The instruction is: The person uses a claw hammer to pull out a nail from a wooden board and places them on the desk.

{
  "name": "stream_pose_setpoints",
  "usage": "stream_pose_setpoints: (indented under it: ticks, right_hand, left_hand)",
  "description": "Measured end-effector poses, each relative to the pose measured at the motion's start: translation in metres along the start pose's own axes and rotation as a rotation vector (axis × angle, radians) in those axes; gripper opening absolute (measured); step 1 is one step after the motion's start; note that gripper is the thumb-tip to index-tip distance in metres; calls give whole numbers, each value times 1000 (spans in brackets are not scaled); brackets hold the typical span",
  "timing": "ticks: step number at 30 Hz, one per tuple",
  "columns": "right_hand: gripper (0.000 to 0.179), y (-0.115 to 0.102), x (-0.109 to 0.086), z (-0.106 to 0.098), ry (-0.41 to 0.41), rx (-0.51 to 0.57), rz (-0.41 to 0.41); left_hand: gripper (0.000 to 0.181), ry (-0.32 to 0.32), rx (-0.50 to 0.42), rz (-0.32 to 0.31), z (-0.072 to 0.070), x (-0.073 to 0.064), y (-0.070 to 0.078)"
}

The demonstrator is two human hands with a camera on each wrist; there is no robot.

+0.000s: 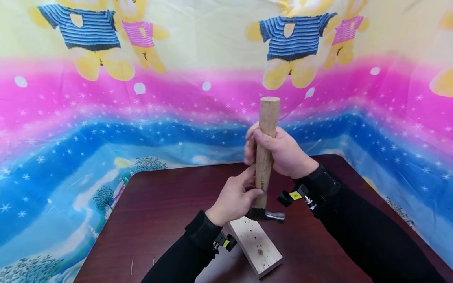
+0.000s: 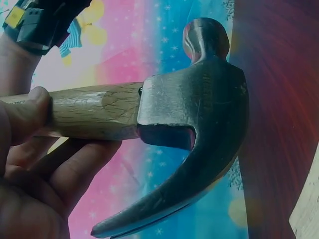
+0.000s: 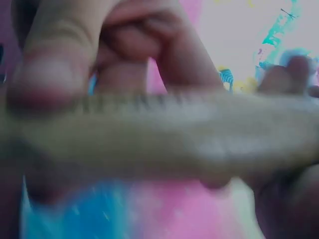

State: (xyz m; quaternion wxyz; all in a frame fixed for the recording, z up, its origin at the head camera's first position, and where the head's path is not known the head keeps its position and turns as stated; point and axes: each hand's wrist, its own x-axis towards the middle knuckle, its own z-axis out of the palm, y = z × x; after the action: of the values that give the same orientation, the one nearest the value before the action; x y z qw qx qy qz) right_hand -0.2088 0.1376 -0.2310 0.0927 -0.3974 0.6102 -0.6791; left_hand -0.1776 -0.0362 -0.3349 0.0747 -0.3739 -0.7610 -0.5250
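A claw hammer (image 1: 266, 157) with a pale wooden handle stands upright, its dark steel head (image 1: 265, 214) down over a wooden block (image 1: 255, 245) on the brown table (image 1: 159, 220). My right hand (image 1: 279, 151) grips the handle's middle, thumb across the front. Lower down, near the head, my left hand (image 1: 238, 196) holds the handle with thumb and fingers. In the left wrist view the hammer head (image 2: 199, 114) and curved claw fill the frame, with my left hand (image 2: 35, 164) holding the handle. The right wrist view shows blurred fingers (image 3: 60, 64) round the handle (image 3: 159, 134).
The block shows several small holes and lies slantwise near the table's front. Two thin nails (image 1: 132, 266) lie on the table at the front left. A bright patterned cloth (image 1: 106, 98) with bears and snowflakes hangs behind and around the table.
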Motion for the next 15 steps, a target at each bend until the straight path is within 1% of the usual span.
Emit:
stream_pose_setpoints:
  ticks: [3, 4, 6, 9, 13, 14, 15]
  right_hand:
    - [65, -8, -5, -6, -64, -259, 93]
    - [71, -10, -7, -8, -85, -343, 113]
    - [78, -12, -12, -13, -108, -452, 152]
    - [81, -12, -17, -18, -110, -533, 168]
    - [72, -5, -21, -26, -75, -642, 203]
    - [69, -1, -22, -30, -58, -684, 212]
    - [67, 4, -23, -34, -34, -756, 221]
  left_hand:
    - [72, 7, 1, -25, -5, -5, -1]
    - [72, 10, 7, -37, -7, -6, -1]
    - [73, 20, 27, -60, -12, -8, -1]
    - [73, 32, 39, -80, -17, -10, 0]
    - [74, 46, 33, -96, -21, -13, 2]
    - [75, 49, 30, -102, -22, -13, 3]
    - [75, 50, 27, -108, -23, -15, 3]
